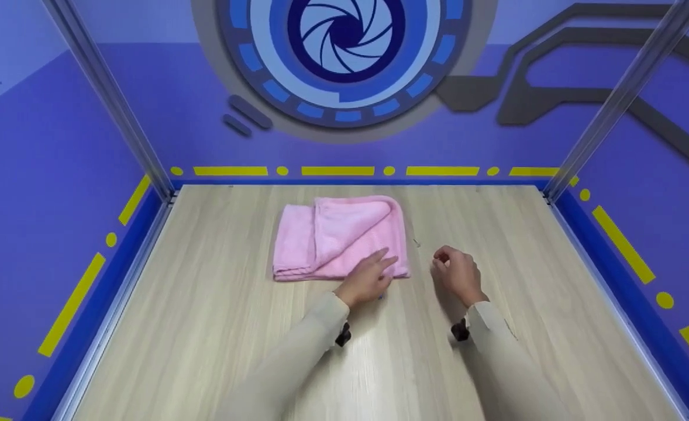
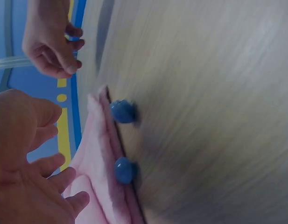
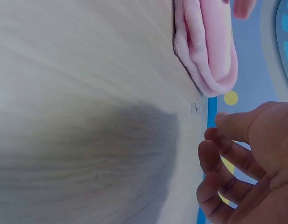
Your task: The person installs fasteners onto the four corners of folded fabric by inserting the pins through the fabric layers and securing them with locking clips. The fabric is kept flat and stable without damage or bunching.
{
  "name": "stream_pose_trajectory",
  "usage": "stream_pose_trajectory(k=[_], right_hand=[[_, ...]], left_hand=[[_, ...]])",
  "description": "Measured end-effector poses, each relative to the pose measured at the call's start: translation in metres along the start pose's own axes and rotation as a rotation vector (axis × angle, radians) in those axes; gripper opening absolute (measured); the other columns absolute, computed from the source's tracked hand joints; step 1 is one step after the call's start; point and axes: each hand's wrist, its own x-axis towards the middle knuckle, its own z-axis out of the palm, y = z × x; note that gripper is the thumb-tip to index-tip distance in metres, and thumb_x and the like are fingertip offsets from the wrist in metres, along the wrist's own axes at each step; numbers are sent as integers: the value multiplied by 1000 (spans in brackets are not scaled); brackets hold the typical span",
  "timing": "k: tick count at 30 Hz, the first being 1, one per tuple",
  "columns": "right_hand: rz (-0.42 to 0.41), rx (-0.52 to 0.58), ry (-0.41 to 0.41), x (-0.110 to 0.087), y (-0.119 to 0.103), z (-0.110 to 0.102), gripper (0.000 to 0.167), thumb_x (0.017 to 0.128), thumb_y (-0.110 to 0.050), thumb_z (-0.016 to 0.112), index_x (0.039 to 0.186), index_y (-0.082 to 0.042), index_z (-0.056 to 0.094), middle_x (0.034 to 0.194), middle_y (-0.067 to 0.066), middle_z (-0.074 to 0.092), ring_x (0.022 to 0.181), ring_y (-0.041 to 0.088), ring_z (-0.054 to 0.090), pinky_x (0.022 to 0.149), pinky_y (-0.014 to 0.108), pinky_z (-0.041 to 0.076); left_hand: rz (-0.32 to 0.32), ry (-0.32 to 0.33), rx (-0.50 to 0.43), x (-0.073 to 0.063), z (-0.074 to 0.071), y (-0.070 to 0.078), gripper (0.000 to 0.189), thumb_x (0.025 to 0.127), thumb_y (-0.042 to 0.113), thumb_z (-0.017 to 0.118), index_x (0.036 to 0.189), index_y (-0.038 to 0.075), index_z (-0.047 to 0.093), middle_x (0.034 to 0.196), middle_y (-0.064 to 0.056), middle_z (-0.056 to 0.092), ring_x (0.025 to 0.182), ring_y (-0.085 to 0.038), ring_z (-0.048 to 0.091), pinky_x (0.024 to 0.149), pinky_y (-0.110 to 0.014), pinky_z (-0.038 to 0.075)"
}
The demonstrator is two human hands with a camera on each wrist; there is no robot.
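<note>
Patterned blue walls (image 1: pixel 163 117) on three sides, with yellow dashes low along them; below, a pale wood-grain table (image 1: pixel 204 304). Toward the far side of the table, a folded pink cloth (image 1: pixel 344 216), top layer turned back on a slant; beyond its near edge, a blue piece (image 2: pixel 123 111) and a second blue piece (image 2: pixel 125 170), both rounded, contact with the cloth not determinable; near a cloth corner, a small clear piece (image 3: pixel 196 108).

Left hand (image 1: pixel 367 279) over the near edge of the cloth, fingers spread, nothing held, contact uncertain; right hand (image 1: pixel 460 275) to the right of the cloth and apart from it, fingers loosely curled, nothing gripped.

Hazards, as judged: rolling of the blue pieces, from a brush of the left palm or a tug on the cloth; in the head view, mostly masked by that hand, hence liable to an unnoticed knock; slippage of the slanted layer, from dragging fingertips on soft, unpinned folds; loss of the clear piece under shifted cloth, from poor contrast against pale wood.
</note>
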Motion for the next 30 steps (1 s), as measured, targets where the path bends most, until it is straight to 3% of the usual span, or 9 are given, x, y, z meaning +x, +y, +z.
stream_pose_trajectory(k=[7,15,21,30], right_hand=[[-19,20,8,-2,6,2,6,98,-13,68,101,-11,72,98,6,73,83,23,63,74,43,51],[-4,25,9,-7,12,5,6,97,-14,68,99,-11,72,96,5,74,84,24,66,74,46,52],[5,16,-14,-8,14,6,9,99,-14,65,103,-10,72,102,8,74,91,27,68,80,50,53],[25,15,-54,-7,14,4,17,99,-9,66,114,-6,72,113,13,75,104,32,70,90,55,54]], left_hand=[[42,-76,79,3,16,1,39,101,14,55,138,13,66,156,-21,46,144,-39,42,118,-51,35],[23,-141,141,0,26,2,38,104,29,57,138,18,67,158,-18,44,145,-41,40,119,-53,33],[-9,-135,139,1,31,0,40,103,28,58,142,18,64,159,-14,43,148,-37,37,121,-51,30],[6,-90,90,3,34,-1,44,102,22,57,145,13,59,156,-14,47,146,-38,39,120,-52,30]])
